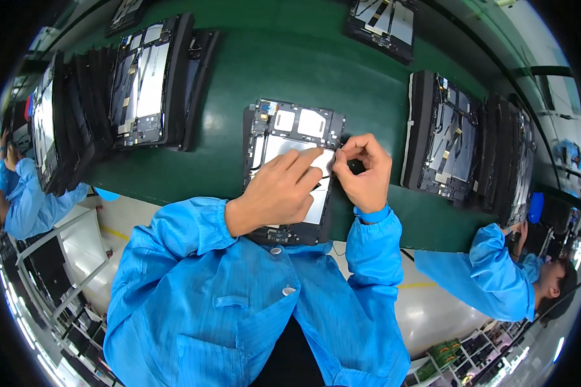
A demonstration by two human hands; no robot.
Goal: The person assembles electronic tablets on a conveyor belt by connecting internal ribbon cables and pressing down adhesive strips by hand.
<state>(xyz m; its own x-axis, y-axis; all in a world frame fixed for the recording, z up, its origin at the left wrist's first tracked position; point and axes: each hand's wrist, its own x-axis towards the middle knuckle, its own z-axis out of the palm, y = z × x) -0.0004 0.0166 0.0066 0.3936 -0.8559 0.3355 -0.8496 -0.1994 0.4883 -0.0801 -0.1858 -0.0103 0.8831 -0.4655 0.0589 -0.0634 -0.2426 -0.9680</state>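
Note:
A tablet with its back cover off point(313, 122) lies in front of me, showing silver battery panels, dark boards and thin cables. My left hand point(281, 187) rests over its middle, index finger stretched toward the right edge, the other fingers bent and apart. A short dark strip shows beside those fingertips; its kind is unclear. At the tablet's upper right edge, my right hand point(366, 171) is closed in a pinch, thumb against index finger. Whatever sits between those fingertips is too small to make out. The two hands' index fingertips are close together.
Opened tablets in dark padded holders stand in a row at left point(145, 84) and another at right point(448, 138). One more opened tablet point(384, 26) lies at the far edge of the green table point(271, 51). People in blue sleeves point(497, 274) work on both sides.

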